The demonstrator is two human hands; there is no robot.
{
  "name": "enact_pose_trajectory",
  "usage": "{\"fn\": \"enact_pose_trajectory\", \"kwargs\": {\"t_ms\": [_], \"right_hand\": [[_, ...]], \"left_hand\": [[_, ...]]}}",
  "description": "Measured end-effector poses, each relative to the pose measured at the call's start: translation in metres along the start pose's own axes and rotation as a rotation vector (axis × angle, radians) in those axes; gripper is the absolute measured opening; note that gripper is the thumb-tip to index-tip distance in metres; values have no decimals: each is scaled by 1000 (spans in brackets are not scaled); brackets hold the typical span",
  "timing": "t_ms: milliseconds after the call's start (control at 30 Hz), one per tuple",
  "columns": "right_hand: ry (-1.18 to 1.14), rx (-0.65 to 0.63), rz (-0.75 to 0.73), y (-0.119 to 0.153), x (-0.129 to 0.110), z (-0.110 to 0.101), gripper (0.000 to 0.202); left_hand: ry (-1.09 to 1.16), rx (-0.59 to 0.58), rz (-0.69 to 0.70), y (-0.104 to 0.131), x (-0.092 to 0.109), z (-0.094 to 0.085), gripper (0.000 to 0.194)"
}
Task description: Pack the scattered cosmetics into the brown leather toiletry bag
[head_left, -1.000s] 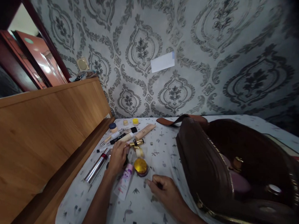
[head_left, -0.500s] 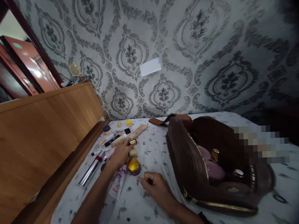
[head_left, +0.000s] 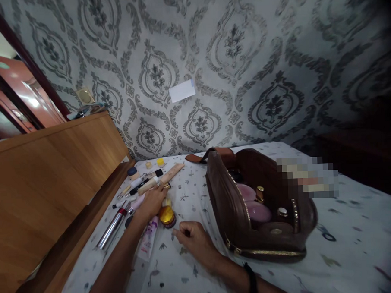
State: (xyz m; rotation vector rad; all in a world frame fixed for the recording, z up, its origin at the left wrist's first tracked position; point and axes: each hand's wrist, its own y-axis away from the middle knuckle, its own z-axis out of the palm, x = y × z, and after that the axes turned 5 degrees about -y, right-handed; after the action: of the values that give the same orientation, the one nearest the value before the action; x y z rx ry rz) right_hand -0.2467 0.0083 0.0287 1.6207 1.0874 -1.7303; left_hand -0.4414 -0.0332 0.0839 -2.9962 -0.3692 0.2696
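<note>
My left hand reaches in among the cosmetics on the bed. Its fingers are closed at the near end of a small black-and-gold tube, and the fingertips are partly hidden. Just right of that hand stands a gold-lidded jar. Under the wrist lies a pink-and-white squeeze tube. A silver tube with a red band lies to the left. My right hand rests on the sheet between the jar and a brown bag, fingers curled in and thumb out, with nothing visible in it.
The unzipped bag holds pink pouches and a gold-capped bottle. Behind my left hand lie a beige tube, a yellow-lidded jar and a blue-lidded jar. A wooden headboard borders the left.
The whole view has shifted, so the bag and cosmetics appear further left. My left hand stays at the black-and-gold tube. My right hand stays curled near the gold-lidded jar.
</note>
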Motion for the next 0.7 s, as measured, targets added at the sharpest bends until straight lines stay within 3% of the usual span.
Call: {"fn": "enact_pose_trajectory", "kwargs": {"t_ms": [200, 333, 400, 467, 567, 700], "right_hand": [[-50, 14, 1, 0, 0, -1, 38], [-112, -2, -2, 1, -4, -4, 40], [-198, -14, 25, 1, -6, -5, 38], [-313, 5, 75, 0, -8, -6, 40], [-454, 113, 139, -3, -9, -7, 55], [-543, 192, 138, -6, -6, -8, 47]], "left_hand": [[114, 124, -56, 4, -1, -13, 24], [221, 285, -149, 20, -2, -26, 30], [428, 359, -187, 28, 1, -29, 32], [802, 388, -219, 35, 7, -29, 34], [1318, 314, -230, 43, 19, -28, 41], [1567, 182, -228, 48, 34, -25, 48]]}}
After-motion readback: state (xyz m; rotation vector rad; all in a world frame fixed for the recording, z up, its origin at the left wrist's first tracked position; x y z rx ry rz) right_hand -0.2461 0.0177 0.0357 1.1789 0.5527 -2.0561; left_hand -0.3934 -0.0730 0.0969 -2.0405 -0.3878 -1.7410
